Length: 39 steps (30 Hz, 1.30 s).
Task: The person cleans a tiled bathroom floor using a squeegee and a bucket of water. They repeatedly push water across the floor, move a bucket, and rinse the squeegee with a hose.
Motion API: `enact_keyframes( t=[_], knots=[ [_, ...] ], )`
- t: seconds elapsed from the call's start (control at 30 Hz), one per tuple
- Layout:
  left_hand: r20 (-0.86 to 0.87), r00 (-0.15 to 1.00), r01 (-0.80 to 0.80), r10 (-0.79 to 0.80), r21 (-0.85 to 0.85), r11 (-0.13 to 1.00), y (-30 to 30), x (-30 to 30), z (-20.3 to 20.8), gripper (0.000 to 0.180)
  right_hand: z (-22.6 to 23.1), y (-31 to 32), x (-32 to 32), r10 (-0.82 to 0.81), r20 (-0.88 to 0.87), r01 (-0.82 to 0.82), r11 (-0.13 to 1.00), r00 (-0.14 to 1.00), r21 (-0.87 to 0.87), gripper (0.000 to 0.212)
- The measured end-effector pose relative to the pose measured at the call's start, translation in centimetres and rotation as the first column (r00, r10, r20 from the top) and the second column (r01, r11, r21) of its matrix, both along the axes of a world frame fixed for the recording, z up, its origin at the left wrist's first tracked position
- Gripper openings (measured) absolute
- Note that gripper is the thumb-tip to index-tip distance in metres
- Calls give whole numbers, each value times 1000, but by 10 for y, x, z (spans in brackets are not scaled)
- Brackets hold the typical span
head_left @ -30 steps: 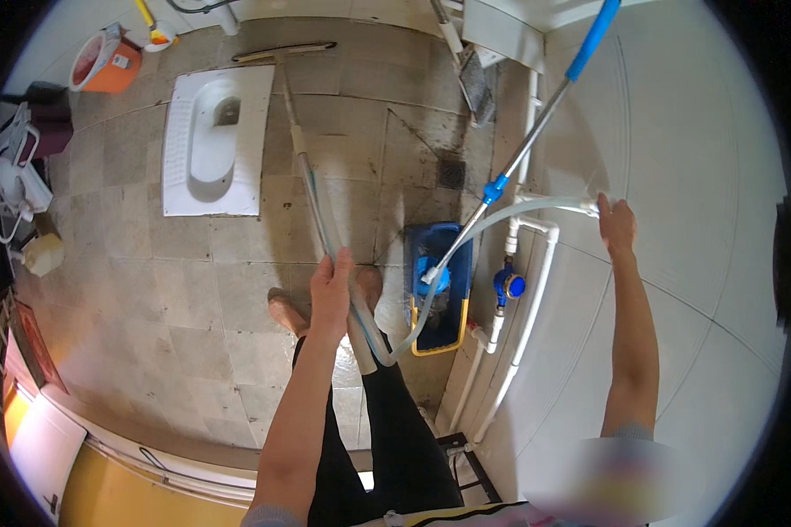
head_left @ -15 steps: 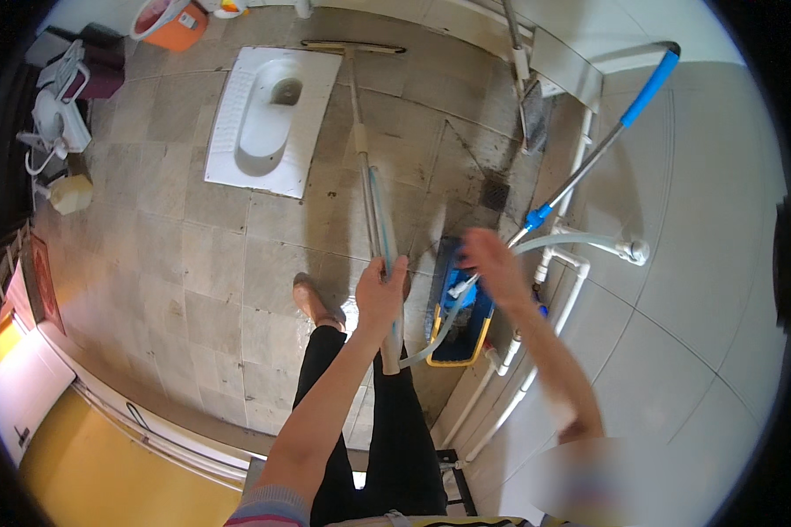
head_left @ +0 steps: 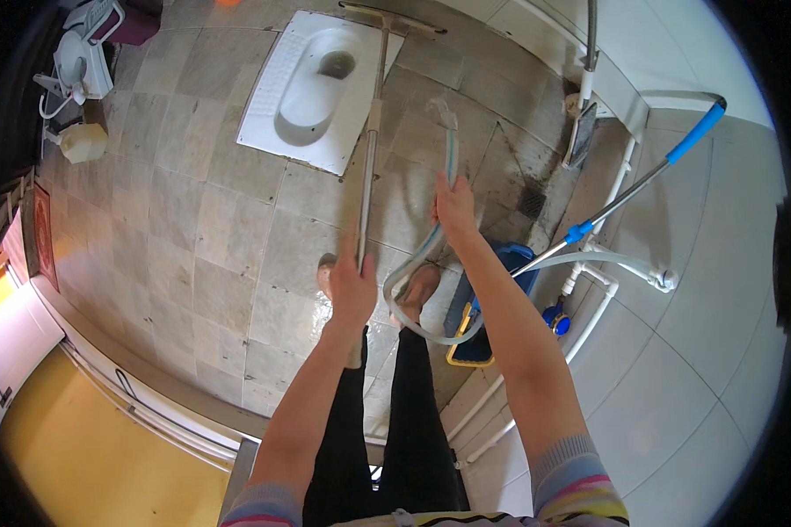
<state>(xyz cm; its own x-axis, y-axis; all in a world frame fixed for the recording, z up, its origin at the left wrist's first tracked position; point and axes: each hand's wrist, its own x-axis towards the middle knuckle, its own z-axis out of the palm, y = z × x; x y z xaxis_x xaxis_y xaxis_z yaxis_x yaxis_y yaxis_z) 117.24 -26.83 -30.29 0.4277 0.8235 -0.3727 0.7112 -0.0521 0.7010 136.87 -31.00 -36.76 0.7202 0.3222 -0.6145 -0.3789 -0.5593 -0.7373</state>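
Observation:
My left hand is closed round the metal pole of a floor squeegee. Its long blade lies on the tiles beyond the squat toilet. In my right hand is a transparent hose, gripped near its free end. That end points away from me, and what looks like water shows at its tip. From my hand the hose loops down past my feet and over a mop bucket on the right, partly hidden by my right forearm. A mop with a blue-gripped handle leans from the bucket to the wall.
White pipes and a tap run along the right wall. A floor drain lies beyond the bucket. At the far left are a yellowish jug and a white plastic item. The floor tiles look wet near my feet.
My right hand has moved forward and left and now grips the hose, which has come away from the squeegee pole. My left hand keeps the pole. The view has shifted.

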Motion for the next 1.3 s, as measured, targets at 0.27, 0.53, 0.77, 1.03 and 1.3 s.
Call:
enact_keyframes(
  t=[0.27,0.53,0.77,1.03,1.3],
  knots=[
    [-54,997,-60,57,-67,996,30,-114,16,50,-86,58,-40,344,-132,-360,924,930,-130,40],
    [-181,964,-215,196,-90,972,33,-200,5,52,-161,133,-10,273,7,-258,918,962,-303,42],
    [-175,942,-311,285,-143,940,12,-230,-3,50,-241,127,-41,765,-30,-666,540,644,-515,42],
    [-220,898,-409,381,-97,907,-4,-251,0,50,-236,202,-119,847,28,-797,510,531,-325,41],
    [-228,861,-479,455,-61,876,-2,-254,-2,50,-227,250,-108,642,398,-598,763,655,-246,35]
  ],
)
